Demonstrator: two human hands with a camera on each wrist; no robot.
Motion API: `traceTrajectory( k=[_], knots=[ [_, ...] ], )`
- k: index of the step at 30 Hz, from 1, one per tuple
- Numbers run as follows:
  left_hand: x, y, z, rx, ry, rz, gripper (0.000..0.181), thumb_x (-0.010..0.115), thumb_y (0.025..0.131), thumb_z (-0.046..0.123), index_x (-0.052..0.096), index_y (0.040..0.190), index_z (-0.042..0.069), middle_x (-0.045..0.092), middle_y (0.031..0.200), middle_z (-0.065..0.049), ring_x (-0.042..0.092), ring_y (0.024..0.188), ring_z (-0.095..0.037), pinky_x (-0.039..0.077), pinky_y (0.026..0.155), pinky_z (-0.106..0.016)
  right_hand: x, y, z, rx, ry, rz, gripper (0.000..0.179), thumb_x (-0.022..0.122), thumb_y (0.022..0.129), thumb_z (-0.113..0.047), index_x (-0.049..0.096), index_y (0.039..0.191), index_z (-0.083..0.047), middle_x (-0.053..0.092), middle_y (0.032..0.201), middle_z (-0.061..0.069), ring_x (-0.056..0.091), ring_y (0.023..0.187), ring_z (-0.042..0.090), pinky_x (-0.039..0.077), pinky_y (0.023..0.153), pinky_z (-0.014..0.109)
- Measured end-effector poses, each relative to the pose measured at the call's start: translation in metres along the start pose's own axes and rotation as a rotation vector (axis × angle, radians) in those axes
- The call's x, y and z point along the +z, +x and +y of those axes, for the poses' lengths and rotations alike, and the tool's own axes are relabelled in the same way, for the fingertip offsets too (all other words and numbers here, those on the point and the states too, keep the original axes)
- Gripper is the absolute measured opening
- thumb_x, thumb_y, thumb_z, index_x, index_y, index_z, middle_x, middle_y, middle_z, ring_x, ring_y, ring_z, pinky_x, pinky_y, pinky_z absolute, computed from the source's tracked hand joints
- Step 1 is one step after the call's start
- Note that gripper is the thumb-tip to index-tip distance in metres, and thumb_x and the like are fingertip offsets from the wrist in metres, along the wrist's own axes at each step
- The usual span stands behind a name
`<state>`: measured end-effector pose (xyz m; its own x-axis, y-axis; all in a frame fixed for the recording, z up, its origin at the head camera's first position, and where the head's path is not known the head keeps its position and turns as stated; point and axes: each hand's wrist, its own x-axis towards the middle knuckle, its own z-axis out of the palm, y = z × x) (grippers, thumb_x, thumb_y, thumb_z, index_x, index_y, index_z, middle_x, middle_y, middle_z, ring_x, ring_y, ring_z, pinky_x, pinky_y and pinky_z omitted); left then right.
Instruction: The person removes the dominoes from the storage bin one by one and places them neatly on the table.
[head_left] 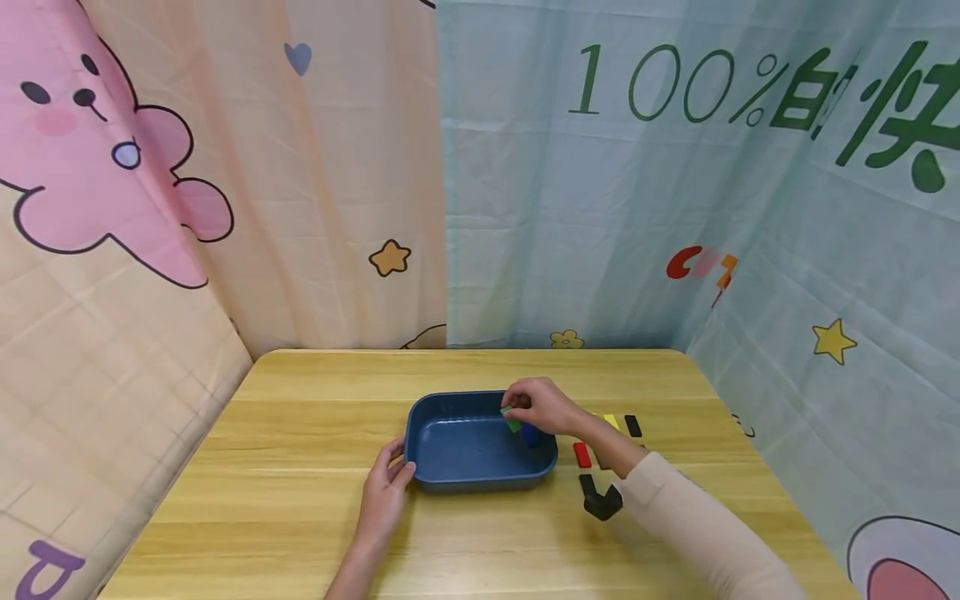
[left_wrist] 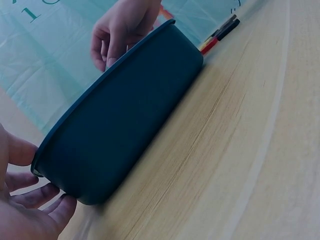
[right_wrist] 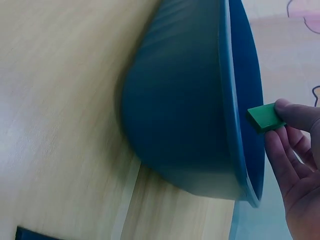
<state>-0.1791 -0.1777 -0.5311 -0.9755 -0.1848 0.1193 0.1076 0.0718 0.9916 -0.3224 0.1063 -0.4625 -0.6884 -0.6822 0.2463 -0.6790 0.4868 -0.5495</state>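
Observation:
A dark blue rectangular basin (head_left: 457, 482) stands on the wooden table. My left hand (head_left: 385, 487) grips its left end, thumb at the rim and fingers against the outer wall, as the left wrist view shows. Over the basin's right end, my right hand (head_left: 546, 406) pinches a small green block (right_wrist: 266, 118) between thumb and fingertips. The block (head_left: 512, 420) is at about rim height in the right wrist view. Inside the basin, beneath the right hand, lies a bright blue object (head_left: 531, 434), partly covered by that hand.
Right of the basin lie a red block (head_left: 582, 455), a yellow block (head_left: 611, 422), a black block (head_left: 633, 426) and a black angled piece (head_left: 601, 502). The right forearm hides part of this group. Printed curtains (head_left: 570, 250) hang behind the table (head_left: 300, 417).

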Motion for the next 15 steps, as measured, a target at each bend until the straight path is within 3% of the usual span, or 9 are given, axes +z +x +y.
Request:
traceTrajectory(
  k=[15],
  knots=[
    [0.001, 0.001, 0.001, -0.001, -0.003, 0.008, 0.045, 0.052, 0.105, -0.002, 0.043, 0.149, -0.009, 0.046, 0.146, -0.031, 0.051, 0.132, -0.048, 0.049, 0.105, -0.042, -0.018, -0.024, 0.0, 0.026, 0.014, 0.042, 0.007, 0.077, 0.094, -0.009, 0.075, 0.101, -0.009, 0.07, 0.095, -0.005, 0.065, 0.082, 0.009, 0.058, 0.075, 0.03]
  ],
)
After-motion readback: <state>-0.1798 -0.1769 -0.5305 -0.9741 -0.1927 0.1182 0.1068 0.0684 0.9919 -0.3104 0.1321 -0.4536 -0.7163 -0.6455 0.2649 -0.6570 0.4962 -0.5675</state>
